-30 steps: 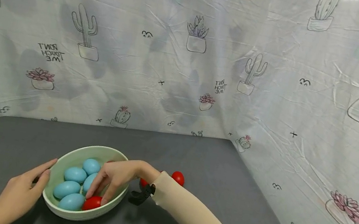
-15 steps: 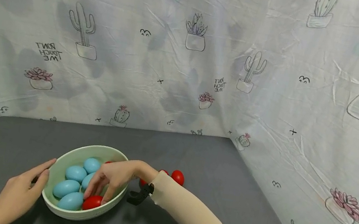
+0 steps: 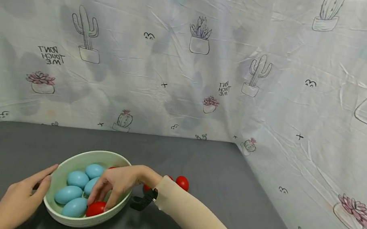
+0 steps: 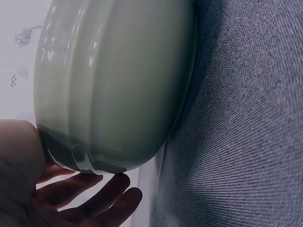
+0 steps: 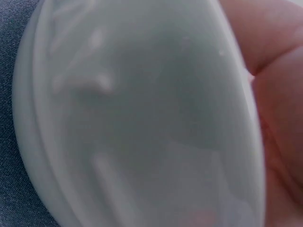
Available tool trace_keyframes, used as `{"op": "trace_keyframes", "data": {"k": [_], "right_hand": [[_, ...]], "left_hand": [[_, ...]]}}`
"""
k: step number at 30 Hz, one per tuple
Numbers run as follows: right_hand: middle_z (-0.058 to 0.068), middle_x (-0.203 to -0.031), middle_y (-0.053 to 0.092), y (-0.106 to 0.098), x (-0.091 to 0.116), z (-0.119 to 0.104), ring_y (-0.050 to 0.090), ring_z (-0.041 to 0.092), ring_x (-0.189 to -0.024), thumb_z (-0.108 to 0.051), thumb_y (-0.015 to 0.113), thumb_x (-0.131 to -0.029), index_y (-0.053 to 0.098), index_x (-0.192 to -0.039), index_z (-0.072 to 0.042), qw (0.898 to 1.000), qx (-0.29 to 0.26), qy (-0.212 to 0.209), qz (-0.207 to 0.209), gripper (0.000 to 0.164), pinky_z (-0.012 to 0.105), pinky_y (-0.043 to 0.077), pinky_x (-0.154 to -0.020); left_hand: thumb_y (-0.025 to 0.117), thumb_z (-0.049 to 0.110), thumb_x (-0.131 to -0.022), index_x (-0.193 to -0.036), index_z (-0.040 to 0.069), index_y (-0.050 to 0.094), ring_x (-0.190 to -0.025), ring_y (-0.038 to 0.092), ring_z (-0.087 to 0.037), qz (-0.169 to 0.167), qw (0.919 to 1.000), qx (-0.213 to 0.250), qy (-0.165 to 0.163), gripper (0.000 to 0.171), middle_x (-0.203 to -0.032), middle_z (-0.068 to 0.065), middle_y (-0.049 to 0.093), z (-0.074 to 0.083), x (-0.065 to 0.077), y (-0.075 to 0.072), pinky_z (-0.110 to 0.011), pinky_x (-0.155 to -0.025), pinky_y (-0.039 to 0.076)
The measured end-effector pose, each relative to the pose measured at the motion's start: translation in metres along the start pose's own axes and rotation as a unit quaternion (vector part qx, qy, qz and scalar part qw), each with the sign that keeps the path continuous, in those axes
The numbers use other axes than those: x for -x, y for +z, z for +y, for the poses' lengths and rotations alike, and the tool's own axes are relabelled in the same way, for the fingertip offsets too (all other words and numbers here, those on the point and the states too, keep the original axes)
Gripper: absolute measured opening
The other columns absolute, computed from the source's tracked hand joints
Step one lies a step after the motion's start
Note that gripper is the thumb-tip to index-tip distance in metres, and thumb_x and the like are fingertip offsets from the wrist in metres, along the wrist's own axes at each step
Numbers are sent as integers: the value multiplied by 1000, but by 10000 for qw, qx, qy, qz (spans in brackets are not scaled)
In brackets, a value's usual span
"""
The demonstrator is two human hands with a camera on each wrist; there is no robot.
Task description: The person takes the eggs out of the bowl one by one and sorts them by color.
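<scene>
In the head view, my right hand [image 3: 116,184] reaches over the rim into a pale green bowl [image 3: 65,165]. Its thumb and fingers pinch a red egg [image 3: 97,208] near the bowl's front wall. Several light blue eggs [image 3: 68,194] lie to the left of these fingers, and the right hand partly covers one of them. My left hand [image 3: 23,195] holds the bowl's left side, thumb toward the rim and fingers along the outer wall. The left wrist view has the left fingers [image 4: 102,201] against the glossy bowl wall. The bowl's wall hides the right fingertips in the right wrist view.
Beyond the right wrist, a red egg [image 3: 182,182] lies on the dark grey tabletop [image 3: 205,159], with more red partly hidden behind the forearm. A black strap [image 3: 143,201] hangs below the right wrist. Cactus-printed curtains [image 3: 163,62] enclose the back and sides.
The view shifts slightly with the head. Both hands stay almost where they were, the right fingers still at the red egg, and the front blue egg beside it has turned a little.
</scene>
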State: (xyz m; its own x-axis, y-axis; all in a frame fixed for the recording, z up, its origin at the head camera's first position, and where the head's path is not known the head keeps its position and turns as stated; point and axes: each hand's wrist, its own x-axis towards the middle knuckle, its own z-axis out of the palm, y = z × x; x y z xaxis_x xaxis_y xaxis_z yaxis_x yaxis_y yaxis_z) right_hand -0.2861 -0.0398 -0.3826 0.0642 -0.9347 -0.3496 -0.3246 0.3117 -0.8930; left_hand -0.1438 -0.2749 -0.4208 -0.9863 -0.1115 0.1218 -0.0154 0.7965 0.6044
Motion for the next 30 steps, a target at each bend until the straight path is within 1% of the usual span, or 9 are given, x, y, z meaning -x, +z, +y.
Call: {"op": "trace_keyframes", "data": {"k": [5,8,12,14,18,24,26,30], "right_hand": [[7,-111,69,-1,-2,1,66,15,-100,19,72,-79,64,-119,11,9999,106,14,36,42,31,48,-92],[7,-109,69,-2,-2,2,66,14,-100,18,72,-78,64,-119,11,9999,158,-17,44,42,30,47,-93],[10,-111,69,0,-1,1,64,13,-101,20,71,-78,63,-118,12,9999,90,-51,26,41,30,45,-95],[12,-111,68,1,-1,0,64,14,-101,21,70,-78,62,-118,14,10000,25,-80,33,41,31,45,-96],[14,-111,68,1,0,-1,64,15,-100,22,69,-78,61,-118,15,9999,-23,-148,64,41,32,45,-96],[13,-110,69,-1,-1,1,65,17,-99,21,72,-77,63,-116,13,9996,-131,-235,112,41,34,46,-95],[11,-109,69,-1,-1,2,65,19,-99,21,73,-76,64,-115,12,9994,-198,-259,131,41,34,46,-95],[7,-106,70,-1,-1,3,65,21,-100,21,73,-76,64,-114,12,9989,-316,-310,128,40,36,46,-96]], "left_hand": [[30,34,-109,-151,1,36,-108,55,-51,117,9999,5,67,54,-136,-36,45,0,0,0,-58,-74,48],[30,34,-109,-151,0,36,-107,56,-50,121,9999,2,72,54,-136,-36,45,-1,-1,0,-57,-73,48],[30,34,-109,-151,0,36,-105,57,-49,92,9999,15,66,55,-136,-36,45,-2,0,1,-54,-71,50],[30,34,-109,-151,0,36,-104,58,-49,128,9999,33,95,55,-135,-36,46,-3,0,1,-54,-70,50],[31,34,-109,-151,0,37,-103,59,-49,168,9997,33,145,54,-135,-36,46,-4,0,1,-55,-70,50],[31,32,-109,-150,-1,39,-102,59,-49,240,9994,65,239,53,-135,-37,46,-4,1,0,-48,-65,49],[31,33,-109,-150,0,38,-102,59,-49,227,9994,70,232,53,-136,-37,44,-4,1,-1,-46,-65,48],[30,34,-109,-151,1,37,-103,59,-50,171,9997,65,190,54,-138,-37,43,-4,2,0,-46,-65,48]]}}
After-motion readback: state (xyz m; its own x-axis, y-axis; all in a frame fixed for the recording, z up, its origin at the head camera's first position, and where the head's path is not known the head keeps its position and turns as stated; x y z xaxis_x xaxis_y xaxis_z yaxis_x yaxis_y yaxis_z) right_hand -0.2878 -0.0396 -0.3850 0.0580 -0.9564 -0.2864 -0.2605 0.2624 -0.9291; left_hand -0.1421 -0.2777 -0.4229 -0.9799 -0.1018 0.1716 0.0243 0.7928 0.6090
